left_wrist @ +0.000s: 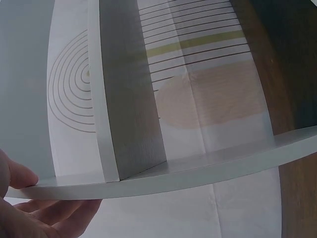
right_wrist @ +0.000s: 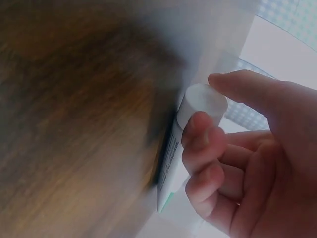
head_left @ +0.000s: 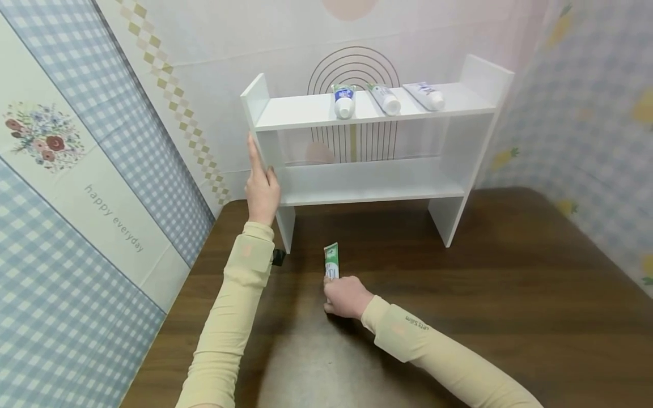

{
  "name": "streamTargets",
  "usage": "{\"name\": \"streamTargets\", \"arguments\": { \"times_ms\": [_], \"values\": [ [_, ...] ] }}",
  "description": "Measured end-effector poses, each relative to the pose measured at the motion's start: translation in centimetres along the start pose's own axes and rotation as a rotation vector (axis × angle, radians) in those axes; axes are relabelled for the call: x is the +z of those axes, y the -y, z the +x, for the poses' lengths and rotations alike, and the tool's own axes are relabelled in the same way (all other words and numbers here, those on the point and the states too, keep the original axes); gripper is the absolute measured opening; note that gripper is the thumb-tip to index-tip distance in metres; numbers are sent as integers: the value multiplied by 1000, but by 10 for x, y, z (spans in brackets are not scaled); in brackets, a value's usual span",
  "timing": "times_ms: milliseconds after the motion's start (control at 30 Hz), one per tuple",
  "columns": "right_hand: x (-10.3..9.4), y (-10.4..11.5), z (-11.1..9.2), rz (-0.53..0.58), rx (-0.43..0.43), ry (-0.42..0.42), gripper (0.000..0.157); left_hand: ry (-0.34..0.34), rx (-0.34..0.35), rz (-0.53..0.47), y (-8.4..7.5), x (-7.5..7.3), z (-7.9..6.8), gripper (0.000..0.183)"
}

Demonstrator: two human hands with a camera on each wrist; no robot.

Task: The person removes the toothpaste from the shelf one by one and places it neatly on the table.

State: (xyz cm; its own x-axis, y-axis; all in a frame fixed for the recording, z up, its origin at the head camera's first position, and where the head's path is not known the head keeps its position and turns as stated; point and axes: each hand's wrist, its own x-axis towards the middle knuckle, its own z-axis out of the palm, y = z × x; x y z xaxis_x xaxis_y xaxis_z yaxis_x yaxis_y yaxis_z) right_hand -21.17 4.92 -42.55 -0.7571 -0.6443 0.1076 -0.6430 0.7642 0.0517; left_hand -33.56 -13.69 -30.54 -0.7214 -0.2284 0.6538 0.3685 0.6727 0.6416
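My left hand [head_left: 262, 195] holds the left side panel of a white shelf unit [head_left: 372, 184]. In the left wrist view the thumb [left_wrist: 21, 174] is on one face of the panel and the fingers [left_wrist: 74, 215] are behind the other. Low at the table, my right hand [head_left: 348, 297] grips a green and white toothpaste tube [head_left: 331, 262] by its cap end, its flat end pointing toward the shelf. Curled fingers [right_wrist: 203, 144] and the thumb meet around the white cap [right_wrist: 200, 101] in the right wrist view. The tube's lower part is hidden by the hand in the head view.
On the top board lie a blue and white tube [head_left: 344, 102], a whitish tube [head_left: 385, 100] and another white tube [head_left: 425, 96], caps forward. The unit stands at the back of a dark wooden table [head_left: 510, 294]. A small black object [head_left: 278, 257] is beside the left wrist.
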Motion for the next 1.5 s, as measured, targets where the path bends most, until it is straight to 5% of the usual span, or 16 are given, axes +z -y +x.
{"name": "streamTargets", "arguments": {
  "times_ms": [233, 433, 1000, 1133, 1300, 1500],
  "values": [
    [-4, -1, -2, 14, 9, 29, 45, 2, 8, 6, -2, -1, -1, 70],
    [-24, -10, 4, 18, 80, -84, 49, 8, 9, 2, -1, -1, -2, 69],
    [-167, -58, 32, 19, 167, -647, 63, 12, -9, -4, -4, -7, -5, 70],
    [-195, -65, 39, -35, 204, -727, 59, 17, -8, 1, -2, -9, -7, 70],
    [-222, -69, 48, -112, 241, -721, 56, 21, 3, -4, 0, -12, -8, 70],
    [-239, -76, 57, -105, 292, -592, 61, 32, 13, -5, 0, -13, -8, 70]
  ]
}}
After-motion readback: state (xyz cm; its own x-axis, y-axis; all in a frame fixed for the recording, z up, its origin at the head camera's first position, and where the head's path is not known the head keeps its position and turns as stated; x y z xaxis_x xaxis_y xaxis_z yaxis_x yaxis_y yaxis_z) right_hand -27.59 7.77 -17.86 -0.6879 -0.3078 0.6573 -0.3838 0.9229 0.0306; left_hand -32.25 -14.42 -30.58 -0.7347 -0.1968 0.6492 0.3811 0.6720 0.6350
